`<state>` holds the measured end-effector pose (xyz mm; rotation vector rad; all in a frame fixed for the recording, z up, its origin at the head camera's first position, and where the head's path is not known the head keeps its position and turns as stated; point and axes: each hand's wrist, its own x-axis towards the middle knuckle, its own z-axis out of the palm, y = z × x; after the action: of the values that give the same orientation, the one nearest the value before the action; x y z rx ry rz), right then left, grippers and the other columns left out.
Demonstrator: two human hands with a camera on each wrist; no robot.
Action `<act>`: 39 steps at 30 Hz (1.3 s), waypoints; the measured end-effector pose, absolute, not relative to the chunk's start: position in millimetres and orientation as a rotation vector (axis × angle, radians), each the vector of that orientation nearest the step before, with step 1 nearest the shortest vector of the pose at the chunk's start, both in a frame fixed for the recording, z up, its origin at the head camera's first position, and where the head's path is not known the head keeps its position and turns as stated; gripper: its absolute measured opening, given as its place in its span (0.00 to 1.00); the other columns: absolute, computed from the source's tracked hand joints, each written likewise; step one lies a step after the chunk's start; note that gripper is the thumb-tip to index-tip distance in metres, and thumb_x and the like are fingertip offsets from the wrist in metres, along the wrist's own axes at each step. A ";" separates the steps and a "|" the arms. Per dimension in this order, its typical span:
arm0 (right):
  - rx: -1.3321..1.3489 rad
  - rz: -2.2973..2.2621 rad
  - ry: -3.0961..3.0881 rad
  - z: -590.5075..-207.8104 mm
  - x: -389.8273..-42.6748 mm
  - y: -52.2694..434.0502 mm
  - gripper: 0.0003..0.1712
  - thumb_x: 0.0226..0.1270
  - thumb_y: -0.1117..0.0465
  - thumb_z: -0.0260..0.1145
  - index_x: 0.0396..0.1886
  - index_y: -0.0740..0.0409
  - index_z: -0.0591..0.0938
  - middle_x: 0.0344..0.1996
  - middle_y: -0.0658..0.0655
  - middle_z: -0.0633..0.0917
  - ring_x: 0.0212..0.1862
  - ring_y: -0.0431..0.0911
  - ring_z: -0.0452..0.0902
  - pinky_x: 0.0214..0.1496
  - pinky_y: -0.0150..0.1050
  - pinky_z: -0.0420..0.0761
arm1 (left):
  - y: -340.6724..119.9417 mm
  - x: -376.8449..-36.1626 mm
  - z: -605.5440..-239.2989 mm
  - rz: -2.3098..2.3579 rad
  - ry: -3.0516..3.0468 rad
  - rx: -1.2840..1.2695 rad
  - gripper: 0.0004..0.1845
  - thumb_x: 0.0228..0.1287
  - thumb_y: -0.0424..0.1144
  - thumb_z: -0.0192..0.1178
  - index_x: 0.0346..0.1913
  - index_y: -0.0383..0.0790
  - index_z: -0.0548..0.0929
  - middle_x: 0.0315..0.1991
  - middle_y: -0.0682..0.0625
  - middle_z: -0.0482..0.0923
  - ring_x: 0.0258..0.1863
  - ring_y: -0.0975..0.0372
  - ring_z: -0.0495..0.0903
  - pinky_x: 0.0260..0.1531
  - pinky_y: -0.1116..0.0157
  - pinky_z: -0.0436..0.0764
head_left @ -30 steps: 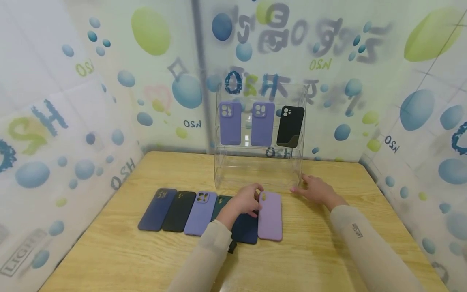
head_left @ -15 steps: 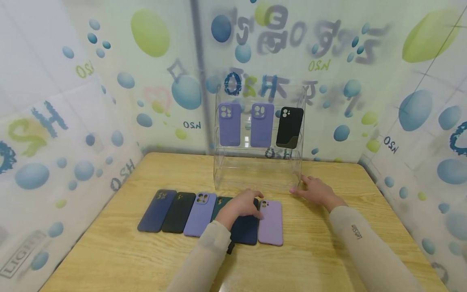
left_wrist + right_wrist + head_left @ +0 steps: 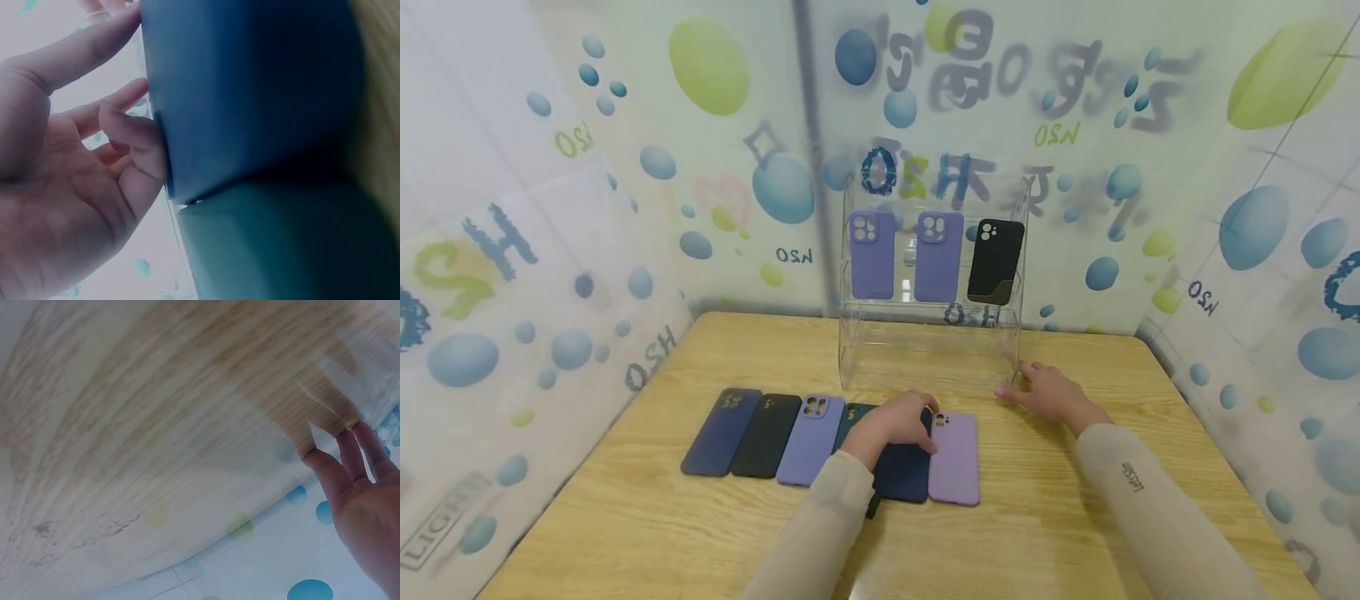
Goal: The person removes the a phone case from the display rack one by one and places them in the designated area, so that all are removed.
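Left hand (image 3: pixel 895 423) palm-down, fingers (image 3: pixel 134 140) curled over the navy case (image 3: pixel 904 473) edge — lilac case (image 3: pixel 955 458) just beyond, right hand (image 3: pixel 1051 392) flat, fingers straight on the surface (image 3: pixel 1060 517), holding nothing, touching the stand (image 3: pixel 928 354).

The left hand (image 3: pixel 893 422) covers the top of a navy phone case (image 3: pixel 904 473) and most of the dark green phone case (image 3: pixel 851 414) beside it; wall lettering is blurred.

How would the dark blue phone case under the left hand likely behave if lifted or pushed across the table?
The dark blue phone case is a thin hollow shell, so probably light and somewhat flexible. Its matte surface looks grippy, so a push may drag rather than glide. Lying flat on the table, it should not roll or tip. The left hand has fingers against its edge.
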<state>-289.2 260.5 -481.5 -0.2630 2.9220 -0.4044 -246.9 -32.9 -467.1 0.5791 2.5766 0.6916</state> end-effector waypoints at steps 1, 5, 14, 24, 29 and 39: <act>-0.265 -0.403 2.921 -481.6 -289.1 260.1 0.56 0.64 0.25 0.52 0.77 0.59 0.56 0.71 0.74 0.63 0.70 0.74 0.57 0.62 0.72 0.64 | -33.3 -247.0 -466.7 0.691 2.573 0.576 0.33 0.51 0.45 0.76 0.62 0.48 0.77 0.62 0.48 0.75 0.43 0.62 0.77 0.46 0.61 0.78; -0.258 -0.387 2.910 -483.0 -290.3 260.2 0.56 0.63 0.24 0.51 0.78 0.57 0.55 0.71 0.74 0.62 0.70 0.74 0.57 0.63 0.73 0.64 | -33.8 -247.1 -466.3 0.693 2.563 0.575 0.33 0.51 0.45 0.76 0.62 0.48 0.77 0.61 0.49 0.76 0.44 0.61 0.78 0.47 0.60 0.79; -0.256 -0.384 2.910 -486.8 -292.5 259.9 0.57 0.61 0.21 0.50 0.78 0.55 0.55 0.71 0.73 0.63 0.69 0.74 0.58 0.61 0.73 0.64 | -35.1 -247.6 -469.2 0.701 2.566 0.567 0.33 0.51 0.45 0.75 0.62 0.48 0.77 0.59 0.49 0.77 0.45 0.61 0.78 0.48 0.60 0.79; -0.294 -0.346 2.937 -487.6 -291.7 262.5 0.55 0.61 0.21 0.49 0.80 0.45 0.49 0.71 0.72 0.63 0.69 0.74 0.59 0.60 0.73 0.66 | -32.6 -250.6 -467.0 0.718 2.543 0.549 0.34 0.50 0.44 0.76 0.62 0.48 0.77 0.58 0.49 0.77 0.45 0.61 0.78 0.50 0.58 0.79; -0.289 -0.329 2.941 -488.2 -291.3 267.1 0.56 0.61 0.20 0.49 0.80 0.45 0.49 0.71 0.72 0.63 0.69 0.74 0.58 0.60 0.73 0.66 | -29.7 -253.0 -464.4 0.731 2.510 0.544 0.34 0.49 0.45 0.77 0.61 0.48 0.76 0.55 0.50 0.78 0.42 0.61 0.78 0.46 0.60 0.79; -0.284 -0.332 2.951 -490.6 -291.9 263.0 0.55 0.62 0.22 0.49 0.79 0.46 0.51 0.71 0.72 0.63 0.69 0.73 0.59 0.59 0.73 0.67 | -59.3 -254.3 -451.4 1.024 2.294 0.571 0.35 0.57 0.44 0.72 0.67 0.46 0.70 0.58 0.39 0.71 0.38 0.56 0.78 0.39 0.56 0.81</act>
<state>-291.9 263.0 -490.6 -0.2838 2.9514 -0.3320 -254.3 -59.3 -451.4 0.5706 2.2938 1.0240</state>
